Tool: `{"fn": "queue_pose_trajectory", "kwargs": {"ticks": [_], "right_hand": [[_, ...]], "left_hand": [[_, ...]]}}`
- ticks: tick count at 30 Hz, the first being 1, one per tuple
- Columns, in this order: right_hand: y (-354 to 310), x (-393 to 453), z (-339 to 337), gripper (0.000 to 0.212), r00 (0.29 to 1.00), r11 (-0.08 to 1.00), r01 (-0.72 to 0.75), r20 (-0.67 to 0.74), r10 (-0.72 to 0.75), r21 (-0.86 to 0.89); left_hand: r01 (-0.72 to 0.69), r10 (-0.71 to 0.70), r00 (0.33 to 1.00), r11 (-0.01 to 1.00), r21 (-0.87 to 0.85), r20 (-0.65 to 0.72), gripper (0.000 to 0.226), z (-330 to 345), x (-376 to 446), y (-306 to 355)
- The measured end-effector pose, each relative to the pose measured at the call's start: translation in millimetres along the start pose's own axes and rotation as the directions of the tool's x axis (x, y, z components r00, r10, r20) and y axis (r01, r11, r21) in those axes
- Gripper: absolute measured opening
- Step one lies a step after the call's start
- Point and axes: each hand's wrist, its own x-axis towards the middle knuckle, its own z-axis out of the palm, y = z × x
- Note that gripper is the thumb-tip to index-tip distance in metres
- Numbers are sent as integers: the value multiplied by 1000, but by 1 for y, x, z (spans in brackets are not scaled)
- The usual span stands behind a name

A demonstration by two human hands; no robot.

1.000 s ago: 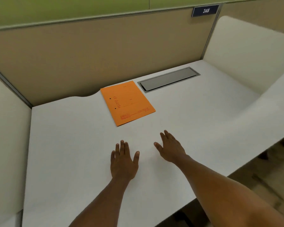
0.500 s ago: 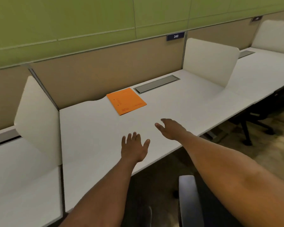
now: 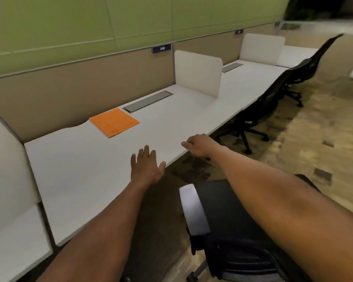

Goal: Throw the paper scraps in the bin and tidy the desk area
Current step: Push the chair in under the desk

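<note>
Person has stepped back from desk (image 3: 80, 169), both hands empty, L hand (image 3: 146, 167) fingers spread, R hand (image 3: 200, 144) relaxed; orange folder (image 3: 114, 122) beyond fingertips needs straightening, w/ no scraps visible.

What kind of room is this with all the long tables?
Probably a shared office or study hall. One long white desk is split into seats by white rounded divider panels, a small blue number plate reading 248 marks this seat, and black wheeled office chairs stand alongside.
</note>
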Motion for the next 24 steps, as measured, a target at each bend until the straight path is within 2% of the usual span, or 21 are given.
{"fn": "queue_pose_trajectory", "kwargs": {"ticks": [4, 8, 12, 17, 20, 22, 24], "right_hand": [[26, -69, -8, 56, 995, 996, -89, -53, 88, -3], [55, -146, -3, 50, 981, 984, -163, -95, 169, 70], [90, -222, -8, 49, 965, 977, -209, -151, 214, 48], [146, -304, -21, 46, 912, 945, -318, -249, 326, 71], [177, -344, -33, 44, 860, 919, -384, -327, 391, 90], [199, -368, -39, 51, 831, 902, -425, -362, 423, 78], [225, -390, -41, 56, 793, 880, -471, -404, 456, 69]], "left_hand": [[-106, 104, 994, 991, -78, -22, 63, -10, -53, 29], [-224, 215, 974, 963, -152, -74, 58, -9, -117, 65], [-317, 315, 948, 924, -214, -44, 56, -9, -164, 118], [-393, 428, 903, 787, -475, -37, 57, -30, -209, 190], [-425, 490, 871, 797, -430, 46, 68, -39, -227, 225], [-439, 502, 854, 836, -330, 135, 78, -39, -238, 245], [-451, 487, 858, 866, -215, 163, 85, -32, -246, 258]]}}
